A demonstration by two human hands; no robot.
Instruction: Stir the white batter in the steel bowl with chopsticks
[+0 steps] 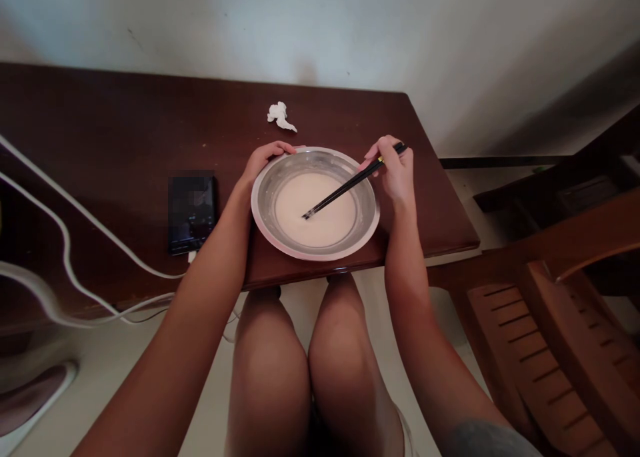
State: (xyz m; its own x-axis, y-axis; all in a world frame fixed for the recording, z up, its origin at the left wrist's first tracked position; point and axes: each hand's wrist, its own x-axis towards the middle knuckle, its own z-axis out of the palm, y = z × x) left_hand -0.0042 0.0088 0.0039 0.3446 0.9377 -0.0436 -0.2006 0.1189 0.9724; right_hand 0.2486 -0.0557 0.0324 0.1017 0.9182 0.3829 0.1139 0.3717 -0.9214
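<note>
A wide metal bowl [261,225] rests at the front edge of the dark wooden table [125,124]. Inside it is a smooth, pale, milky liquid [300,200]. My left hand [265,158] is wrapped around the bowl's left rim, fingers along the far side and the thumb out of sight. In my right hand [395,170] is a pair of black chopsticks [350,182] with a gold band, held close together near their upper ends. They slant down to the left over the bowl, and their silvery tips touch the liquid near its middle.
A crumpled white tissue [281,116] lies behind the bowl. Left of my forearm is a phone [194,217] with a white cable [125,250] plugged in; more cables cross the table's left side. A wooden slatted chair [530,337] stands at right. The wall [310,24] borders the table's back.
</note>
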